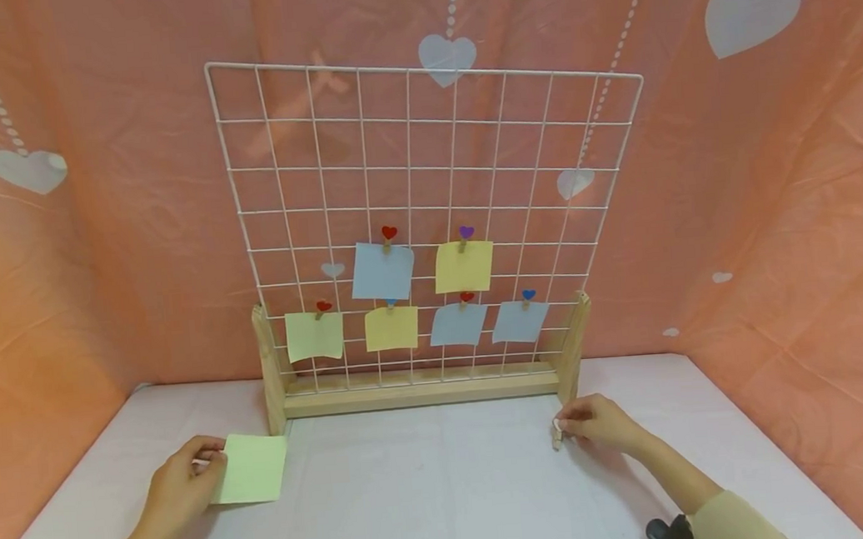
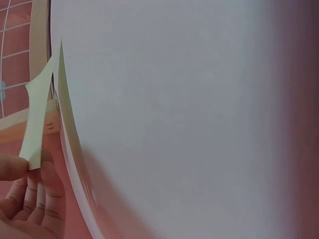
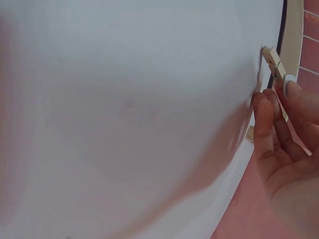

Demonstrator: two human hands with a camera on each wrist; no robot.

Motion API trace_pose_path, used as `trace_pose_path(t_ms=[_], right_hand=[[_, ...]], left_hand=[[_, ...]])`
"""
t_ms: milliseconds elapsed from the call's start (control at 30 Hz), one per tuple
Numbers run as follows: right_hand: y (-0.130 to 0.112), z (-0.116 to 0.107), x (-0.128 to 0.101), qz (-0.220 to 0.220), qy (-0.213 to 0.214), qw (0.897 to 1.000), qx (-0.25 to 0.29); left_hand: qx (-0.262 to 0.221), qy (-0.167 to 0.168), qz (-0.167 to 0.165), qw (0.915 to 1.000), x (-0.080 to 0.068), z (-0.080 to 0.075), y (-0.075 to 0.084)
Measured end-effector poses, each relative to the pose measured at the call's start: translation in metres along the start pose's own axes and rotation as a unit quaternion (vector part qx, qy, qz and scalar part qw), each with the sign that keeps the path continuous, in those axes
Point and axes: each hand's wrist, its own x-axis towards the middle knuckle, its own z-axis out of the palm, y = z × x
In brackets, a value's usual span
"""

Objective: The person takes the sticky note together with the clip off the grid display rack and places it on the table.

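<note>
At the left, my left hand [image 1: 182, 486] pinches a pale green square of note paper [image 1: 253, 469] by its left edge. In the left wrist view that paper [image 2: 39, 112] bends a little, held between thumb and fingers [image 2: 51, 191]. Over on the right side, my right hand [image 1: 602, 424] holds a small wooden clothespin [image 1: 557, 438] close over the white table. The right wrist view shows the clothespin [image 3: 275, 64] pinched by its end, with a pale piece at the thumb [image 3: 298, 97].
A white wire grid [image 1: 410, 171] stands in a wooden base [image 1: 421, 394] at the table's back. Heart-topped clips hold several notes on it, among them a blue one [image 1: 382, 271] and a yellow one [image 1: 465, 267]. An orange curtain [image 1: 136, 240] with hearts surrounds the white table [image 1: 417, 488].
</note>
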Motion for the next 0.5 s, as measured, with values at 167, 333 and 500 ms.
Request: trace_pose_path(t_ms=[167,333,500], right_hand=[[-0.001,0.000,0.002,-0.001,0.004,1.000,-0.015],[-0.001,0.000,0.003,-0.005,0.012,0.999,-0.040],[-0.002,0.002,0.003,-0.005,0.018,0.998,-0.054]], left_hand=[[0.023,-0.037,-0.024,0.9988,0.003,-0.005,-0.005],[0.039,-0.078,-0.057,0.9946,0.007,-0.009,-0.009],[0.049,-0.097,-0.072,0.9914,0.008,-0.011,-0.011]])
